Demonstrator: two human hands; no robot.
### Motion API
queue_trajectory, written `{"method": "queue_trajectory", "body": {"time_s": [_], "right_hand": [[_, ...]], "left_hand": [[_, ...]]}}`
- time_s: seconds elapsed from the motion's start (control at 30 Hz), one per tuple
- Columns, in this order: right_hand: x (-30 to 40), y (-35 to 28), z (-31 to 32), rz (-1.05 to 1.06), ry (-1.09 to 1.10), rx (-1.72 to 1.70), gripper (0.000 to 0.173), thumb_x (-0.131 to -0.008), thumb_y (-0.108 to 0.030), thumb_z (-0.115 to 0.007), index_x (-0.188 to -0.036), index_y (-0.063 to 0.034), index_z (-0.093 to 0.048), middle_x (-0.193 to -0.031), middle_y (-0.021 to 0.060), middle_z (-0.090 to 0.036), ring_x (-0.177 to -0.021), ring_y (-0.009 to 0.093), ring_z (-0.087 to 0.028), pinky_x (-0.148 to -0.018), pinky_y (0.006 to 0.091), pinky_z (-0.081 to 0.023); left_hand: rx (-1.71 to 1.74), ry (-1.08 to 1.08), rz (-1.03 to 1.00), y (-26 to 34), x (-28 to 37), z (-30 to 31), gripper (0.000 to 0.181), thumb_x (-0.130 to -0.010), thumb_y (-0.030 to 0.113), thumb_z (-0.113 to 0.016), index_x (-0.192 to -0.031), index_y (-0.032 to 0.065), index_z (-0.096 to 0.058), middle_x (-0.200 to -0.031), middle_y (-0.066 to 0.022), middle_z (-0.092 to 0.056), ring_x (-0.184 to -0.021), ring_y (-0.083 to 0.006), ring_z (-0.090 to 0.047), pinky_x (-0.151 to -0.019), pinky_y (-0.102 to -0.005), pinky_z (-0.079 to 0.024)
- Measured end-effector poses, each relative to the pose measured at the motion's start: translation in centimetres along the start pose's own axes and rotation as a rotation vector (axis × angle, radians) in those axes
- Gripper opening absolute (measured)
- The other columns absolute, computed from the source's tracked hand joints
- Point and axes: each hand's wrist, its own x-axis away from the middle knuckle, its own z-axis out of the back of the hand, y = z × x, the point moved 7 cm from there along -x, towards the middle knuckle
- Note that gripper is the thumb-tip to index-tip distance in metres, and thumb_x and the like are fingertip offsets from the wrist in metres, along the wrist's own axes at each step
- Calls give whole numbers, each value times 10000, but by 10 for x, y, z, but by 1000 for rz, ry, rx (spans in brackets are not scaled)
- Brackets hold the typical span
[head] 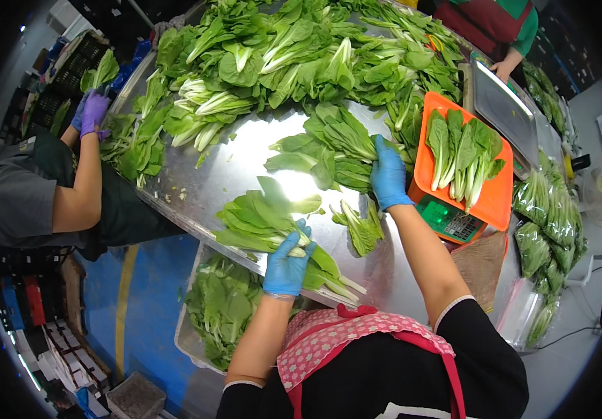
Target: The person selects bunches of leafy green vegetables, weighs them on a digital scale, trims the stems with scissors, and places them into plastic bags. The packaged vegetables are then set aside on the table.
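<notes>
My left hand (286, 264), in a blue glove, grips the stem end of a leafy green (253, 220) over the near edge of the metal table (212, 183). Loose leaves with white stems (327, 272) lie just beside its wrist, at the table edge. My right hand (389, 173), also gloved in blue, closes around the stem end of another bunch of greens (340, 139); its fingers are partly hidden by leaves. Between my hands lies a small, crumpled green plant (359, 225). To the right of my right hand, an orange tray (494, 204) holds several greens (460, 152) side by side.
The tray sits on a digital scale (447, 217). A large heap of greens (290, 52) covers the table's far side. Bagged greens (552, 225) lie at right. A bin of leaves (222, 309) stands below the edge. Co-workers are at left (23, 194) and far right (494, 26).
</notes>
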Motion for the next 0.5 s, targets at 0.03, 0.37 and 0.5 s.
{"method": "queue_trajectory", "body": {"time_s": [0.03, 0.37, 0.5], "right_hand": [[-2, 6, -8, -27, -41, -5, 508, -806, 50, -582, -1302, -33, -509, -1081, 184, -631, -927, 294, -601, -800, 365, -484], [70, -39, 5, -731, -338, -1583, 286, -941, -87, -523, -1194, 45, -534, -1112, 147, -654, -826, 161, -623, -721, 278, -513], [99, -117, 60, 429, -242, -228, 541, -808, 11, -587, -1336, -7, -470, -937, 149, -640, -745, 260, -584, -675, 361, -479]], "left_hand": [[-5, -14, -3, 1, 2, -3, 397, -936, 96, -536, -1322, 59, -447, -1229, -80, -565, -1095, -204, -562, -875, -357, -494], [-20, -106, -17, -6, 7, -21, 450, -909, 47, -567, -1336, 49, -425, -1243, -93, -553, -1114, -215, -560, -909, -373, -495], [-172, -97, -25, -20, 5, -29, 438, -910, 80, -591, -1313, 2, -436, -1256, -127, -547, -1136, -232, -549, -949, -377, -475]]}}
